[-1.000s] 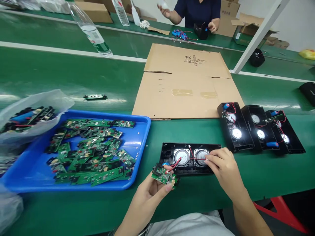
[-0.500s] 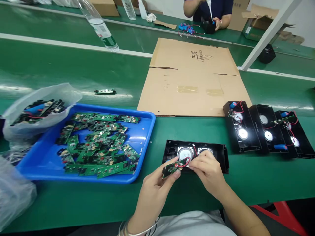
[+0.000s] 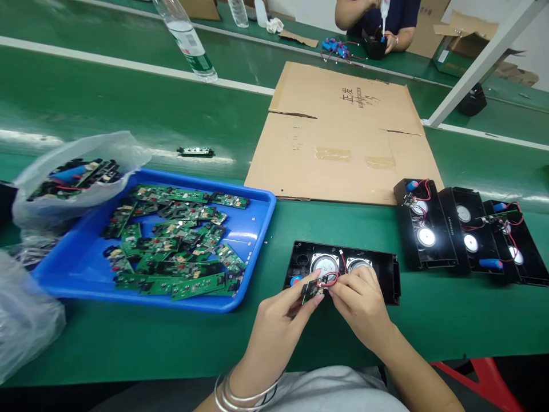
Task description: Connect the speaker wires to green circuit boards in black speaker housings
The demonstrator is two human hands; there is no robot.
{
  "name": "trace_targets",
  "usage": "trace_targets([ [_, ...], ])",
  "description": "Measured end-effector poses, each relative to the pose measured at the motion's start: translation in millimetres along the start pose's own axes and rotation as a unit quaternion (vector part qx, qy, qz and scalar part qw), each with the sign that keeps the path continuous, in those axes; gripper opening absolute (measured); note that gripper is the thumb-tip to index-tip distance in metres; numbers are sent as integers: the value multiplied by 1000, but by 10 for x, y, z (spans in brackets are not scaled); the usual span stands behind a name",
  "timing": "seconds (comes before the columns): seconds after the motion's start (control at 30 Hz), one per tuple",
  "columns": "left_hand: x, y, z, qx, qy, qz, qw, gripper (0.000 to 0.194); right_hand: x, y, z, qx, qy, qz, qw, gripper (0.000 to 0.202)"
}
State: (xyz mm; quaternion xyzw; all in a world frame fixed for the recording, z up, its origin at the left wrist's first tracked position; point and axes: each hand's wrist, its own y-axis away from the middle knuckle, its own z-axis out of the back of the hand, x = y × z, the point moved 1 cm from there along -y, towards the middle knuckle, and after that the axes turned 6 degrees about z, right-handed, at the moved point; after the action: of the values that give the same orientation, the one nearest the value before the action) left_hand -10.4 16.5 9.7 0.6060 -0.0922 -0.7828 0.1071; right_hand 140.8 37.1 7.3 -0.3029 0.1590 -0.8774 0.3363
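My left hand [image 3: 285,320] pinches a small green circuit board [image 3: 312,290] between thumb and fingers. Close beside it, my right hand [image 3: 362,303] has its fingertips pressed together at the red wires [image 3: 330,278] by the board; the wire end between them is too small to make out. Both hands are over the near side of a black speaker housing [image 3: 388,274], which lies on the green table with two round speakers in it. A short red and black wire with a white plug [image 3: 342,253] rises between the speakers. A blue round part shows at the housing's left.
Left, a blue tray [image 3: 261,234] holds several circuit boards, beside an open plastic bag [image 3: 81,194] of parts. Flattened cardboard [image 3: 343,131] lies ahead. Three black housings [image 3: 446,246] stand right. A bottle [image 3: 193,48] and another person's hands [image 3: 391,43] are farther back.
The board has tilted in my left hand and come closer to my right fingertips. The view has shifted slightly, and more of the blue part in the housing shows.
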Motion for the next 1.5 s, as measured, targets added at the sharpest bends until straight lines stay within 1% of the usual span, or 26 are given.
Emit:
trace_targets([
  [0.07, 7, 4, -4, -9, -25, -29, 999, 32, 18, -12, 8, 11, 16, 16, 1000, 17],
  [0.17, 13, 26, -3, -33, -88, -95, 991, 30, 27, -17, 13, 14, 25, 27, 999, 18],
  [0.23, 9, 58, -2, -47, -132, -146, 979, 30, 20, -11, 20, 16, 15, 35, 999, 18],
  [0.33, 5, 113, -18, -49, -194, -209, 957, 34, -6, 10, 45, 32, -14, 55, 998, 17],
  [0.43, 13, 145, -62, -40, -239, -243, 939, 38, -41, 32, 79, 42, -30, 67, 996, 16],
  [0.57, 11, 125, -110, -18, -226, -261, 938, 42, -81, 43, 88, 20, -37, 57, 997, 14],
  [0.63, -2, 94, -106, 4, -206, -254, 945, 41, -98, 43, 73, 0, -48, 36, 998, 15],
  [0.77, -33, 17, -63, 41, -171, -201, 964, 32, -146, 40, 45, -18, -101, -39, 994, 12],
  [0.83, -42, -10, -50, 61, -158, -187, 968, 29, -170, 37, 48, -6, -119, -54, 991, 16],
  [0.9, -43, -22, -49, 74, -150, -180, 969, 29, -188, 31, 62, 16, -118, -49, 992, 20],
  [1.0, -46, -22, -61, 73, -141, -175, 972, 30, -200, 17, 88, 46, -120, -49, 991, 27],
  [1.1, -60, -17, -72, 64, -127, -161, 977, 29, -193, 6, 103, 60, -127, -59, 988, 27],
  [1.2, -71, -17, -76, 55, -102, -132, 984, 26, -180, 1, 120, 54, -124, -61, 989, 25],
  [1.27, -69, -15, -78, 52, -81, -99, 990, 24, -181, -6, 136, 41, -131, -69, 988, 20],
  [1.3, -67, -11, -78, 50, -66, -83, 993, 23, -188, -13, 142, 32, -141, -87, 986, 19],
  [1.37, -65, -2, -74, 50, -31, -50, 997, 21, -220, -38, 140, 7, -159, -158, 975, 21],
  [1.43, -68, 6, -63, 54, 8, -4, 999, 22, -269, -76, 110, -9, -181, -250, 951, 19],
  [1.5, -72, 9, -47, 56, 36, 43, 997, 22, -325, -110, 65, 1, -231, -324, 918, 19],
])
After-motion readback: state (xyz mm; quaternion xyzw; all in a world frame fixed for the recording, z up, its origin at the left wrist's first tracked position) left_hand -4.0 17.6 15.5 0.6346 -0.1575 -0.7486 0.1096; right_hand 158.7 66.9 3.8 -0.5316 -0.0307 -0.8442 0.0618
